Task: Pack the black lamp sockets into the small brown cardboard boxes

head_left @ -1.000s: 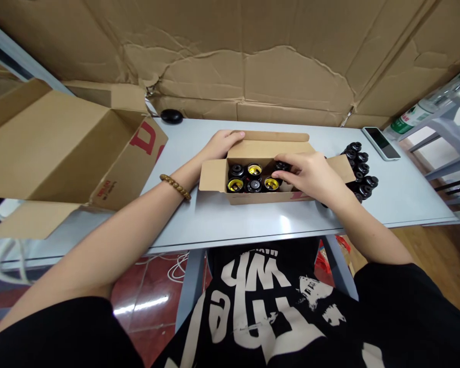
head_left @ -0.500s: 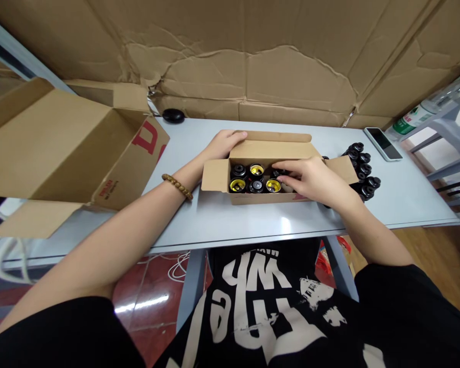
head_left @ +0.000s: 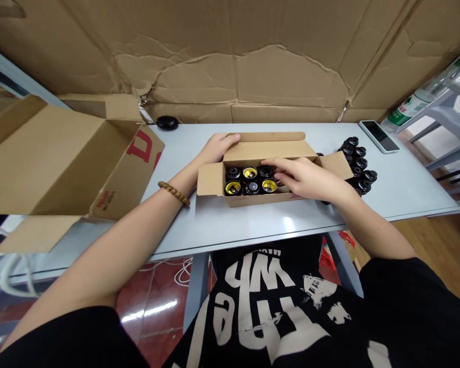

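A small open cardboard box (head_left: 253,201) sits on the table, holding two rows of black cylindrical parts; several stand upright, some showing yellow inner rings. At its back left corner, my left hand (head_left: 216,147) grips the raised back flap (head_left: 272,148), thumb along the top edge. My right hand (head_left: 302,178) reaches into the box from the right. Its index finger and thumb are closed around a black cylindrical part (head_left: 266,170) at the right end of the back row. The hand hides much of the box's right half.
More black parts (head_left: 358,163) stand clustered right of the box. A phone (head_left: 379,136) and a plastic bottle (head_left: 410,106) are at the far right. A larger open carton (head_left: 118,179) occupies the left side. A black oval object (head_left: 167,122) lies at the back near the cardboard wall (head_left: 199,76).
The black part under my right fingers has shifted slightly left, against the others in the back row. My left hand stays on the flap. The whole view has shifted a little.
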Tool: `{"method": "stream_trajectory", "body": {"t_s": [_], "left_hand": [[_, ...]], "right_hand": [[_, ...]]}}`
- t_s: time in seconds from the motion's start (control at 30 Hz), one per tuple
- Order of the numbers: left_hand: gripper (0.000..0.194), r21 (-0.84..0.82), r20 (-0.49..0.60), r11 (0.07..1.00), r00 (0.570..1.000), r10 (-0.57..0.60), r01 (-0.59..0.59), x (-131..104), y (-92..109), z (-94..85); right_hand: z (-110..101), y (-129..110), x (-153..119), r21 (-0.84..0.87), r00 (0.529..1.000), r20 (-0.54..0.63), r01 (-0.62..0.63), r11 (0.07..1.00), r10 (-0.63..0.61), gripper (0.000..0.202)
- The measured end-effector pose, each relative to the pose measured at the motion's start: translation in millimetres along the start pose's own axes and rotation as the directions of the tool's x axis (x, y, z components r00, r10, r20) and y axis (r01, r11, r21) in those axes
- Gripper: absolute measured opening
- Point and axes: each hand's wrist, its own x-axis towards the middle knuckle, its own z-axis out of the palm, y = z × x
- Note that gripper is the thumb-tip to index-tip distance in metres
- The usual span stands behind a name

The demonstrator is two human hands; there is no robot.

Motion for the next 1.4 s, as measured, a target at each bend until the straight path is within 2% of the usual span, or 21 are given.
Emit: {"method": "stream_trajectory", "body": {"t_s": [0.13, 0.2, 0.33, 0.4, 0.5, 0.6, 0.7, 0.77, 0.8, 0.87, 0.9, 0.93, 0.97, 1.03, 1.1, 1.17, 1.23, 1.4], "left_hand": [[0.038, 0.011, -0.005, 1.0, 1.0, -0.012, 0.012, -4, 4, 0.5], [0.038, 0.018, -0.004, 1.0, 1.0, -0.012, 0.012, -5, 6, 1.0], [0.039, 0.03, 0.012, 1.0, 1.0, -0.007, 0.007, -6, 7, 1.3], [0.04, 0.047, 0.01, 0.999, 1.0, -0.004, 0.004, -5, 7, 1.0], [0.043, 0.063, 0.005, 0.998, 1.0, -0.006, 0.006, -2, 4, 0.7], [0.043, 0.07, -0.009, 0.998, 1.0, -0.004, 0.005, 0, 1, 1.3], [0.04, 0.063, -0.033, 0.998, 0.999, -0.006, 0.008, 1, 1, 1.9], [0.038, 0.049, -0.031, 0.998, 0.999, -0.029, 0.031, 1, 1, 1.8], [0.038, 0.038, -0.027, 0.998, 0.999, -0.045, 0.046, 1, 1, 1.6], [0.038, 0.018, -0.023, 0.997, 0.997, -0.072, 0.072, 0, 1, 1.3], [0.038, 0.008, -0.025, 0.997, 0.997, -0.079, 0.079, 0, 1, 1.3], [0.039, -0.003, -0.03, 0.996, 0.996, -0.084, 0.084, 0, 0, 1.6], [0.039, -0.015, -0.037, 0.996, 0.996, -0.087, 0.086, 0, 0, 2.0], [0.04, -0.033, -0.047, 0.996, 0.995, -0.09, 0.088, 0, -2, 3.2], [0.042, -0.038, -0.058, 0.996, 0.995, -0.081, 0.079, 1, -4, 4.0], [0.043, -0.03, -0.067, 0.998, 0.996, -0.06, 0.059, 2, -5, 3.7], [0.045, -0.021, -0.064, 0.999, 0.997, -0.046, 0.044, 3, -6, 1.7], [0.053, -0.013, -0.009, 0.997, 0.997, -0.073, 0.073, 3, -9, -5.5]], "right_hand": [[-6, 0, -4, -0.006, 0.997, -0.076, 0.025, 1.0, -0.026, 0.036], [-11, -2, -7, 0.003, 0.998, -0.054, 0.019, 1.0, -0.019, 0.024], [-18, -5, -6, -0.008, 0.985, 0.166, 0.048, 0.999, -0.046, 0.041], [-18, -6, -4, -0.014, 0.971, 0.231, 0.068, 0.998, -0.063, 0.044], [-15, -6, -2, -0.006, 0.965, 0.256, 0.054, 0.999, -0.051, 0.046], [-15, -6, -4, 0.001, 0.965, 0.246, 0.093, 0.996, -0.091, 0.043], [-22, -3, -11, -0.01, 0.983, 0.129, 0.131, 0.991, -0.129, 0.032], [-32, 3, -16, -0.092, 0.991, -0.084, 0.092, 0.991, -0.1, 0.027], [-39, 9, -18, -0.145, 0.973, -0.221, 0.039, 0.989, -0.071, 0.027], [-54, 22, -22, -0.218, 0.893, -0.449, -0.113, 0.969, 0.003, 0.029], [-62, 31, -23, -0.236, 0.861, -0.506, -0.192, 0.952, 0.048, 0.031], [-69, 39, -25, -0.252, 0.854, -0.51, -0.258, 0.933, 0.099, 0.033], [-75, 48, -27, -0.269, 0.871, -0.464, -0.311, 0.911, 0.16, 0.036], [-85, 63, -30, -0.304, 0.909, -0.288, -0.386, 0.871, 0.302, 0.043], [-90, 71, -33, -0.323, 0.905, -0.141, -0.426, 0.845, 0.402, 0.051], [-92, 73, -33, -0.315, 0.906, -0.085, -0.418, 0.852, 0.414, 0.052], [-92, 71, -32, -0.292, 0.927, -0.055, -0.369, 0.882, 0.37, 0.049], [-91, 72, -20, -0.265, 0.945, 0.029, -0.308, 0.914, 0.327, 0.043]]}}
